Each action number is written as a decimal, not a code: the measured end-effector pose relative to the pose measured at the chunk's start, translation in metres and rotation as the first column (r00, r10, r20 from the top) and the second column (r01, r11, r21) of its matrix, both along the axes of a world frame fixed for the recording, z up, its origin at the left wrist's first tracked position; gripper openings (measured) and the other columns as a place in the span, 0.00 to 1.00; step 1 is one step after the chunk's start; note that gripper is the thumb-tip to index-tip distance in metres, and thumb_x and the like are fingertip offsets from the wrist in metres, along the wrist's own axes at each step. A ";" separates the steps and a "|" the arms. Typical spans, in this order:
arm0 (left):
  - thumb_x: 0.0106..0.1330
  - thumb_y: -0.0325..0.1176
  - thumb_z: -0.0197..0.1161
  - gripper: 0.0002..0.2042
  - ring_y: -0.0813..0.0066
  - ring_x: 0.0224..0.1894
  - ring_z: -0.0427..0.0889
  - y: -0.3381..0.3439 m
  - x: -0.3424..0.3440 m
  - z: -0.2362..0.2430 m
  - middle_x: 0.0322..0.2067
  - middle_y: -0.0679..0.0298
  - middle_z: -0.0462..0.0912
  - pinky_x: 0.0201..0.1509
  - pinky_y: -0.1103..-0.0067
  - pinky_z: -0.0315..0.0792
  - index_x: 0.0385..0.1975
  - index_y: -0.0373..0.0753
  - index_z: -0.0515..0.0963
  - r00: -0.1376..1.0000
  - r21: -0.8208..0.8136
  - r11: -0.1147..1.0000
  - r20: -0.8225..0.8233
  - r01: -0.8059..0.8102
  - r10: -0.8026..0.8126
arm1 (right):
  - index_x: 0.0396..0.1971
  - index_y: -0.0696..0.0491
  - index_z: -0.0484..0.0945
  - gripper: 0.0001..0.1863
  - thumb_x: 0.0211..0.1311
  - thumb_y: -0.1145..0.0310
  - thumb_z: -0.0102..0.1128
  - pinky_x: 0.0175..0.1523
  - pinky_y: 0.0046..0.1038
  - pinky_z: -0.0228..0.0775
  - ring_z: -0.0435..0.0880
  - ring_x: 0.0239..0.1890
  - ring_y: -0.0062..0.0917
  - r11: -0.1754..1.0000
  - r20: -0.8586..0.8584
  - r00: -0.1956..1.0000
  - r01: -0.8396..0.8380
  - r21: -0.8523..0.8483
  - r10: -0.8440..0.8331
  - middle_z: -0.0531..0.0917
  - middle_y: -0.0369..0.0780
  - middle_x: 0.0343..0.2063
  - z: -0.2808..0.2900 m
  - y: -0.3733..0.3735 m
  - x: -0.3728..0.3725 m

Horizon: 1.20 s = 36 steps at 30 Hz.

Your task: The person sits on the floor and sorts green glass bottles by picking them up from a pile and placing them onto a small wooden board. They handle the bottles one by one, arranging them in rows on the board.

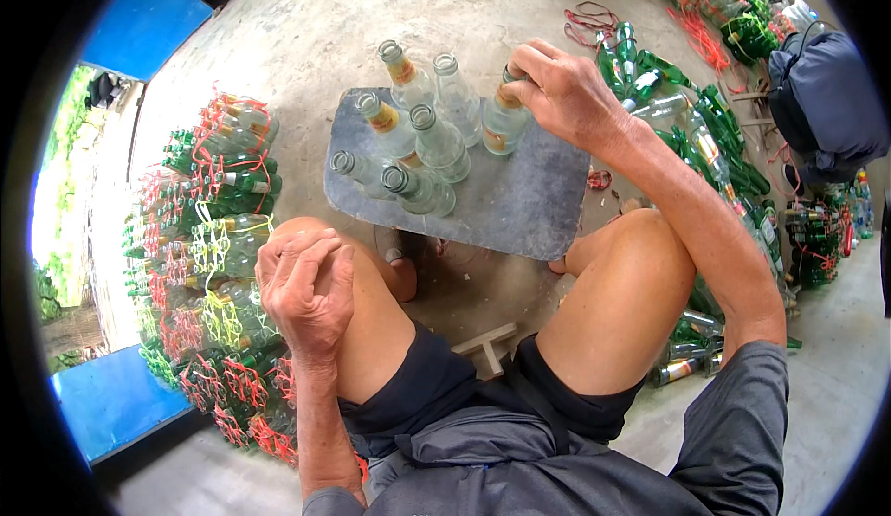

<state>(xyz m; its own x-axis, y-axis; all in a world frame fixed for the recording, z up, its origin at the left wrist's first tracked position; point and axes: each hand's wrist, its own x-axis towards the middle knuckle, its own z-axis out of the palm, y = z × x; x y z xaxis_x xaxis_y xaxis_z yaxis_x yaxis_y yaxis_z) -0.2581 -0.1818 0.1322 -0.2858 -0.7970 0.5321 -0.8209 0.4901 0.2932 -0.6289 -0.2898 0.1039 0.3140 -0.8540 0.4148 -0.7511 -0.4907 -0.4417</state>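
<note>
My right hand [566, 94] reaches to the far side of a dark board [529, 210] and is closed round the neck of a clear glass bottle [502, 128] with a yellow-orange label. This bottle stands upright at the right of the group. Just left of it, several other open-topped glass bottles [438, 145] are clustered on the board; some carry yellow-orange neck labels. Above my left knee, my left hand [306, 284] hangs with its fingers curled in, and I see nothing in it.
To my left are stacked bundles of bottles [223, 182] tied with red and yellow strips. Loose green bottles [729, 145] lie in a heap at the right. Beyond that heap sits a dark grey bag [826, 94]. A wooden piece [483, 344] shows between my legs.
</note>
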 end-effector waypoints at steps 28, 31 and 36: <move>0.57 0.20 0.74 0.08 0.56 0.48 0.83 0.000 -0.016 0.000 0.40 0.59 0.90 0.58 0.64 0.77 0.36 0.35 0.87 0.997 0.024 0.999 0.061 0.036 -0.037 | 0.48 0.53 0.77 0.14 0.65 0.68 0.66 0.42 0.45 0.81 0.88 0.39 0.48 0.998 -0.021 1.000 0.002 -0.068 -0.004 0.82 0.46 0.44 0.004 0.007 -0.012; 0.63 0.21 0.72 0.06 0.59 0.50 0.84 0.000 -0.011 -0.001 0.41 0.59 0.90 0.61 0.66 0.77 0.39 0.34 0.87 0.994 0.035 0.999 0.102 0.040 -0.043 | 0.47 0.55 0.78 0.12 0.66 0.69 0.65 0.44 0.45 0.83 0.89 0.41 0.47 0.994 0.151 0.987 0.075 -0.081 -0.063 0.84 0.49 0.41 0.013 0.017 -0.027; 0.65 0.21 0.71 0.05 0.61 0.51 0.84 0.002 -0.008 -0.005 0.42 0.60 0.91 0.62 0.66 0.76 0.39 0.34 0.87 0.996 0.060 0.998 0.086 0.022 -0.028 | 0.42 0.60 0.84 0.10 0.66 0.71 0.61 0.42 0.37 0.84 0.91 0.35 0.36 0.890 0.520 0.767 0.456 -0.030 -0.375 0.89 0.47 0.35 -0.043 0.028 -0.120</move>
<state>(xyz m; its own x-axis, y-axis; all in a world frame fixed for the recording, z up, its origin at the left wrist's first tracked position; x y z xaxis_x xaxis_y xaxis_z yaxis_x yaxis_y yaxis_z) -0.2662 -0.1794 0.1274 -0.3490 -0.8184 0.4565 -0.8321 0.4947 0.2507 -0.7493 -0.2619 0.0606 -0.3356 -0.7695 0.5434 -0.6003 -0.2698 -0.7529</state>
